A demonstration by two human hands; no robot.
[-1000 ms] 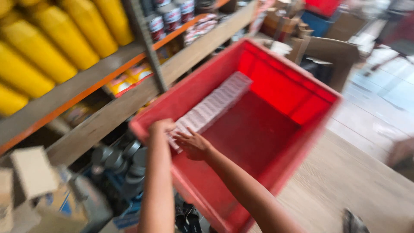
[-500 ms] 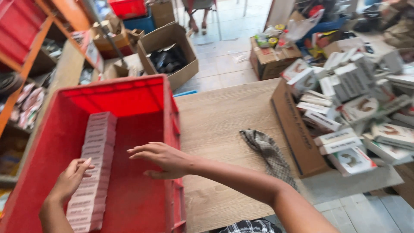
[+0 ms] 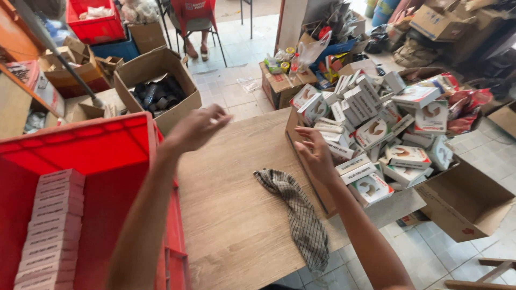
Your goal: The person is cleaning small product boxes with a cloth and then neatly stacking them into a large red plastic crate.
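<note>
My left hand [image 3: 196, 129] hangs empty above the wooden table [image 3: 236, 215], just right of the red plastic crate [image 3: 80, 147], fingers loosely curled. My right hand [image 3: 317, 153] reaches with spread fingers to the near edge of a cardboard box [image 3: 303, 161] filled with several small white cartons [image 3: 384, 131]. It holds nothing. A row of stacked pale pink-white packs [image 3: 51, 225] lies along the left inside the crate. A checked cloth [image 3: 298, 215] lies on the table between my arms.
An open cardboard box of dark items [image 3: 158, 88] stands on the floor behind the table. More boxes [image 3: 279, 80], a red bin [image 3: 94, 21], a chair with a seated person's feet [image 3: 196, 48] and an empty carton [image 3: 467, 201] surround it.
My view swung right from the crate toward the carton box. Both hands left the crate; the right one moved across the table to the box, the left rose above the table.
</note>
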